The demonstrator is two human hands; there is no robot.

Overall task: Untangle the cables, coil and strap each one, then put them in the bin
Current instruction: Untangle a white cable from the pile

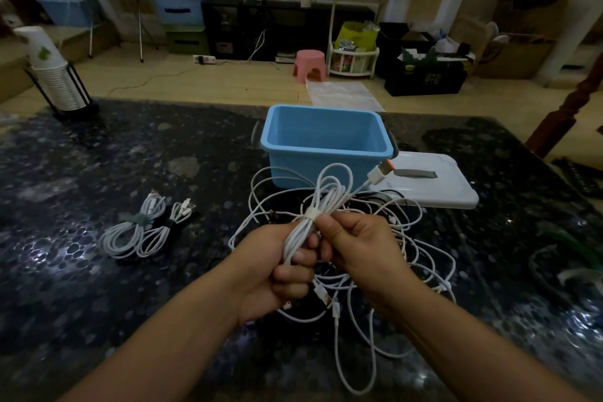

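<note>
hands [313,258] gripping coiled white cable [326,202] | blue bin [326,147] empty behind

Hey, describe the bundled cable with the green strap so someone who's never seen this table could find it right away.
Start at the blue bin on the dark speckled table, then look left to two coiled white cables lying side by side. The green-strapped cable is the left one. Its neighbour, the black-strapped cable, wears a dark band instead, and the tangled pile has no such green strap.

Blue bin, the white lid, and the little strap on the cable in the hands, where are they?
blue bin [321,160]: head view, on its front outside wall.
white lid [434,188]: head view, on its flat top, right of the bin.
strap [312,214]: head view, on the band around the held coil.
</note>
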